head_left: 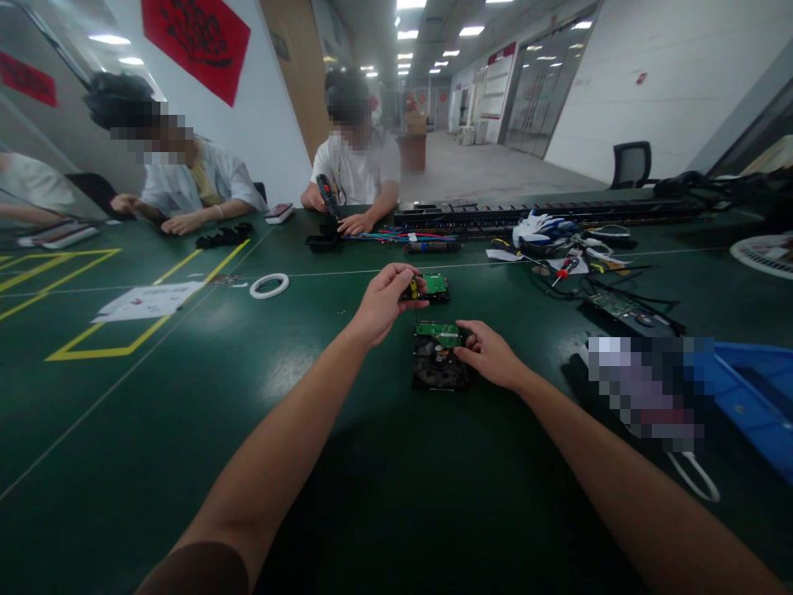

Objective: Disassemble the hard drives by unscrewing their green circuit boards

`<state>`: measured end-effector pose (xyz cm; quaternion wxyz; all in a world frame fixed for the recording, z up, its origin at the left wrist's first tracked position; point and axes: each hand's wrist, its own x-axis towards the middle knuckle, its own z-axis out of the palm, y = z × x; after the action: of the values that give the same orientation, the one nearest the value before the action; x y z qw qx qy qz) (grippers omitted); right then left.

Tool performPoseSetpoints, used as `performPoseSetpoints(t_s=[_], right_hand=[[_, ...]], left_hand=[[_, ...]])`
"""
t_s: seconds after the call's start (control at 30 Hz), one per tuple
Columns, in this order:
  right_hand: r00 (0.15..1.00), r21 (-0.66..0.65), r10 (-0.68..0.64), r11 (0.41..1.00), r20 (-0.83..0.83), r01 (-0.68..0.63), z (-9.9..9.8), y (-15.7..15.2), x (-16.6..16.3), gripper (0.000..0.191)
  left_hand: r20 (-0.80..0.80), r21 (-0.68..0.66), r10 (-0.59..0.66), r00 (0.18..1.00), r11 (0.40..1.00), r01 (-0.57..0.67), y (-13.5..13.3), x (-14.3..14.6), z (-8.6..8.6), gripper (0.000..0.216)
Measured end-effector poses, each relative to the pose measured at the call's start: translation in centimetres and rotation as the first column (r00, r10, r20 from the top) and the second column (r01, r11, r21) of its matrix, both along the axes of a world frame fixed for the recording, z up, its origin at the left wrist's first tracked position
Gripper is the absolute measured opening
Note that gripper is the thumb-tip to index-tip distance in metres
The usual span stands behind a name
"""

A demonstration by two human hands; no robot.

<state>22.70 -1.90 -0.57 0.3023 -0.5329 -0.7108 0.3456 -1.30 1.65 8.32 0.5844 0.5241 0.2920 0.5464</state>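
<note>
A hard drive [439, 368] lies on the green table with its green circuit board facing up. My right hand [489, 354] grips its right edge, thumb and fingers closed on the side. Above the drive's far end, my left hand [387, 304] is closed around a small screwdriver [414, 287] with a yellow and black handle. Its thin shaft seems to point down towards the circuit board; whether the tip touches a screw is too small to tell. Just behind, a second hard drive [437, 287] with a green board lies flat, partly hidden by my left hand.
A white tape roll [269, 286] and paper sheet [149, 302] lie left. To the right are gloves [545, 230], a red screwdriver [565, 271], a cabled drive-like device [632, 310] and a blue crate [756, 397]. Across the table, a person [359, 169] holds a power screwdriver [327, 194].
</note>
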Motion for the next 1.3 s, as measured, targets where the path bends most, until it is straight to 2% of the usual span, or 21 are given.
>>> performPoseSetpoints(t_s=[0.33,0.57,0.83,1.1,1.3], right_hand=[[0.999,0.024,-0.038,0.999,0.034,0.037,0.05,-0.19,-0.25,0.062],[0.999,0.019,-0.020,1.000,0.047,0.019,0.12,-0.14,-0.08,0.060],[0.999,0.004,-0.018,1.000,0.044,0.017,0.28,-0.23,-0.09,0.059],[1.000,-0.002,-0.014,1.000,0.023,0.014,0.18,-0.26,-0.20,0.057],[1.000,0.020,-0.018,1.000,0.025,0.018,0.08,-0.13,-0.24,0.058]], left_hand=[[-0.012,-0.018,0.027,1.000,0.999,-0.028,0.11,-0.10,0.20,0.015],[-0.111,0.055,0.079,0.991,0.996,-0.073,0.17,-0.32,0.35,0.021],[-0.102,0.068,0.085,0.991,0.995,-0.078,0.20,-0.25,0.33,0.017],[-0.148,0.112,0.102,0.984,0.990,-0.086,0.31,-0.05,-0.07,0.030],[-0.204,0.155,0.135,0.969,0.982,-0.105,0.40,-0.40,-0.18,0.030]])
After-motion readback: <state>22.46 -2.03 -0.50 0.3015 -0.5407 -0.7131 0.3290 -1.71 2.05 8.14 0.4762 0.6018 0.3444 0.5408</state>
